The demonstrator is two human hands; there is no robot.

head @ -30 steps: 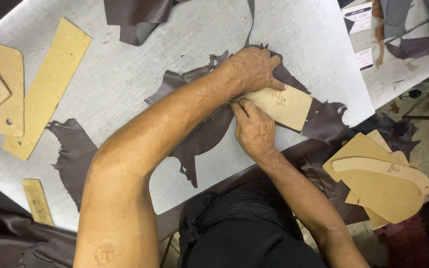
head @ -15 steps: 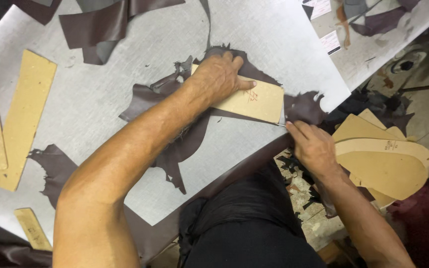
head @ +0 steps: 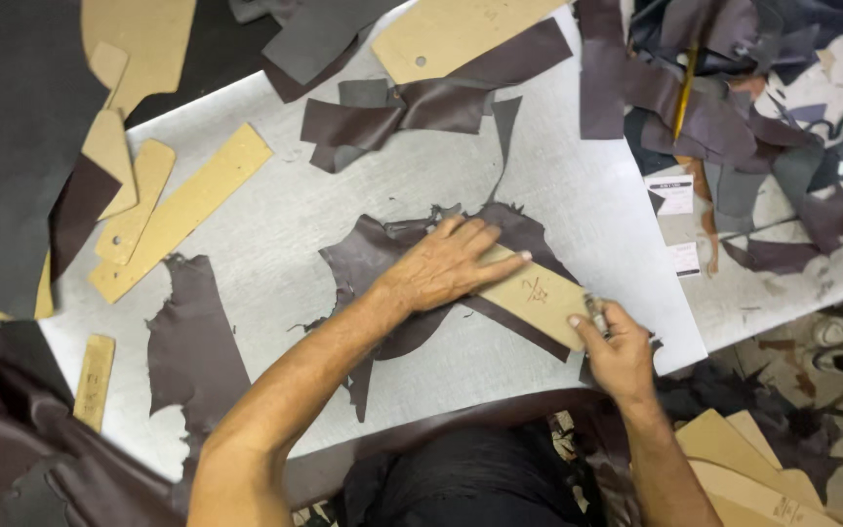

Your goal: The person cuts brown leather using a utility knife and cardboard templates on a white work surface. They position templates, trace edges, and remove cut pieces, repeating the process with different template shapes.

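Two hands meet again at the tan card pattern point(head: 536, 293), which lies on the dark leather piece point(head: 392, 263) at the centre of the grey worktop point(head: 275, 224). The left hand point(head: 446, 265) presses flat and open on it; the right hand point(head: 622, 351), away at the stack half a second ago, is back at the pattern's right end, closed round a small cutting tool point(head: 595, 314), so cutting along the edge appears to resume

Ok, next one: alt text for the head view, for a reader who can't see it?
A person's left hand presses a tan cardboard pattern flat on a piece of dark brown leather on a grey cutting table, while the right hand holds a small knife at the pattern's end.
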